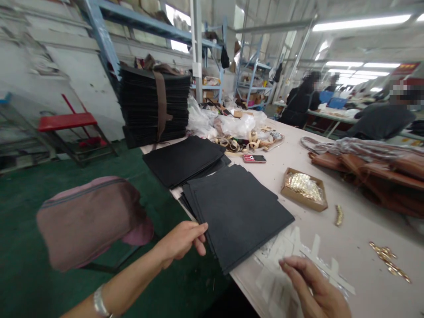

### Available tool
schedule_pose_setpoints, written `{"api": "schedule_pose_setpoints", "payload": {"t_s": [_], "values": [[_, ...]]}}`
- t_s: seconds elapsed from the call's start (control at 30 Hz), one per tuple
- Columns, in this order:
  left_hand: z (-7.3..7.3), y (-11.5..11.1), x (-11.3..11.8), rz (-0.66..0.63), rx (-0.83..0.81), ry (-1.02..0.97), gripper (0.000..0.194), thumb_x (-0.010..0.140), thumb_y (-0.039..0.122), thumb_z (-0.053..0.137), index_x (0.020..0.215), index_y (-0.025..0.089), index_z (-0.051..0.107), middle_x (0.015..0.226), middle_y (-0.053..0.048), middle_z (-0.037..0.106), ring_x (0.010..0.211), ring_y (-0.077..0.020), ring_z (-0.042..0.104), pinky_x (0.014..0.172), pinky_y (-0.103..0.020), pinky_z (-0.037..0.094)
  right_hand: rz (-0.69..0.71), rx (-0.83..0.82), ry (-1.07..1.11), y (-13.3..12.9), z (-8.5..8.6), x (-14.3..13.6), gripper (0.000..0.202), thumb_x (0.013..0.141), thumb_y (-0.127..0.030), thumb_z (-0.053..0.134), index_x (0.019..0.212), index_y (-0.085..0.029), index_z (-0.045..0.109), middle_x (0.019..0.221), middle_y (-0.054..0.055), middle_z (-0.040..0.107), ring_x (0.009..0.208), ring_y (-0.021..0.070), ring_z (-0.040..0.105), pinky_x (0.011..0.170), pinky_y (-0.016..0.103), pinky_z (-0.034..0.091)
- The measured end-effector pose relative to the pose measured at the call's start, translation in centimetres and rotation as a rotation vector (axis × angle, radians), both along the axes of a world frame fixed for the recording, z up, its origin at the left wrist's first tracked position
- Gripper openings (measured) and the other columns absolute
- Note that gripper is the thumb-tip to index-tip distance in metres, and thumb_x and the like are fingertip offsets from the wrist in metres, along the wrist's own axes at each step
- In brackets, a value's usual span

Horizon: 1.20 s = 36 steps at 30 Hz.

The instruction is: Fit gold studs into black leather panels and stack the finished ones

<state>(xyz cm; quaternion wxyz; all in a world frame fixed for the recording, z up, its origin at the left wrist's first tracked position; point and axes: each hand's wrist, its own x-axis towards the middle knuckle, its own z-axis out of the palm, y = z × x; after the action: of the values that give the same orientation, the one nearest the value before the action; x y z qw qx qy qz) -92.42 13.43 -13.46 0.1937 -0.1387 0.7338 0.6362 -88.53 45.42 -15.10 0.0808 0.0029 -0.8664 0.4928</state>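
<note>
A stack of flat black sheets (241, 207), leather-like with notched corners, lies at the table's near left edge. My left hand (185, 238) pinches the left edge of this stack, thumb on top and fingers curled beneath; how many sheets it grips is hidden. Over the near part of the table, my right hand (314, 287) has its thumb and index fingertips close together. Whether anything small is between them cannot be made out. Under and beside that hand are white strips (314, 247) and clear plastic. A second black pile (185, 159) sits just behind the first.
Behind stands a tall tied black bundle (154, 106). Farther along the table (274, 168) are a red phone (254, 159), a cardboard box (304, 205) of gold metal pieces, loose gold pieces (389, 260) and brown leather bags (361, 168). A covered stool (92, 216) stands left. Other people sit beyond.
</note>
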Motion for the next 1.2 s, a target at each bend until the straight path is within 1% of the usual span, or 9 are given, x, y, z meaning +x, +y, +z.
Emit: {"api": "schedule_pose_setpoints", "payload": {"t_s": [0.17,0.33,0.47,0.57,0.63,0.77,1.0,1.1,1.2], "values": [[-0.3,1.4,3.0,-0.1,0.073,-0.031,0.052,0.082,0.064,0.054,0.085,0.013,0.062,0.075,-0.011,0.074,0.034,-0.0027,0.023,0.034,-0.019,0.012,0.315,0.32,0.301,-3.9,3.2,-6.9,0.019,0.099,-0.029,0.046,0.1,-0.023,0.063,0.1,0.006,0.069,0.097,0.0209,0.062,0.087,0.033,0.047],[-0.9,2.9,4.5,-0.076,0.135,-0.042,0.046,0.085,0.059,0.052,0.093,0.014,0.061,0.083,-0.01,0.074,0.035,-0.0027,0.022,0.034,-0.021,0.01,0.452,0.592,0.319,-7.2,2.7,-10.5,0.017,0.099,-0.018,0.043,0.093,-0.02,0.059,0.092,0.005,0.068,0.094,0.0222,0.058,0.082,0.034,0.045],[-1.6,3.2,4.8,-0.061,0.171,-0.055,0.045,0.084,0.062,0.053,0.086,0.017,0.059,0.076,-0.004,0.071,0.036,-0.003,0.019,0.035,-0.022,0.008,0.462,0.656,0.335,-6.7,2.0,-9.0,0.015,0.1,-0.018,0.044,0.091,-0.021,0.057,0.089,0.005,0.067,0.091,0.0216,0.056,0.079,0.033,0.042],[-1.9,3.7,4.9,-0.056,0.193,-0.015,0.048,0.077,0.065,0.063,0.074,0.017,0.06,0.066,-0.001,0.062,0.041,-0.0044,0.029,0.038,-0.022,0.012,0.462,0.648,0.266,-5.7,1.7,-6.8,0.016,0.1,-0.016,0.044,0.091,-0.021,0.056,0.087,0.004,0.066,0.087,0.0211,0.055,0.076,0.033,0.041],[-1.9,4.3,5.3,-0.022,0.217,-0.039,0.048,0.072,0.066,0.069,0.074,0.019,0.06,0.055,0.004,0.051,0.042,-0.0055,0.028,0.04,-0.022,0.013,0.454,0.623,0.21,-5.1,1.5,-5.3,0.016,0.099,-0.014,0.043,0.091,-0.021,0.055,0.086,0.003,0.066,0.086,0.0209,0.055,0.075,0.033,0.042],[-2.1,5.6,7.2,0.046,0.278,-0.22,0.051,0.065,0.069,0.074,0.073,0.023,0.054,0.042,0.013,0.025,0.039,-0.0059,0.013,0.041,-0.023,0.007,0.449,0.534,0.144,-3.8,1.0,-1.9,0.019,0.1,-0.013,0.04,0.091,-0.021,0.055,0.086,0.004,0.064,0.086,0.0206,0.055,0.075,0.033,0.043],[-3.8,7.2,9.7,0.158,0.32,-0.293,0.061,0.052,0.073,0.078,0.07,0.021,0.051,0.047,0.01,0.038,0.04,-0.0042,0.019,0.043,-0.023,0.013,0.542,0.289,-0.041,-0.4,2.6,3.1,0.019,0.098,-0.019,0.045,0.089,-0.024,0.061,0.087,0.002,0.066,0.083,0.0167,0.06,0.071,0.027,0.047],[-4.5,7.1,9.6,0.183,0.309,-0.304,0.06,0.055,0.074,0.076,0.061,0.021,0.046,0.038,0.012,0.027,0.037,-0.005,0.019,0.044,-0.024,0.014,0.365,0.205,-0.091,1.4,2.8,2.1,0.017,0.096,-0.026,0.051,0.09,-0.024,0.067,0.088,0.002,0.069,0.081,0.016,0.063,0.073,0.027,0.048],[-4.5,6.5,9.7,0.124,0.279,-0.247,0.059,0.058,0.074,0.074,0.068,0.02,0.055,0.046,0.008,0.043,0.039,-0.0044,0.018,0.044,-0.025,0.012,0.132,0.123,-0.175,2.6,2.1,-0.1,0.02,0.091,-0.034,0.057,0.098,-0.021,0.07,0.081,0.002,0.07,0.075,0.017,0.064,0.07,0.029,0.049]]}}
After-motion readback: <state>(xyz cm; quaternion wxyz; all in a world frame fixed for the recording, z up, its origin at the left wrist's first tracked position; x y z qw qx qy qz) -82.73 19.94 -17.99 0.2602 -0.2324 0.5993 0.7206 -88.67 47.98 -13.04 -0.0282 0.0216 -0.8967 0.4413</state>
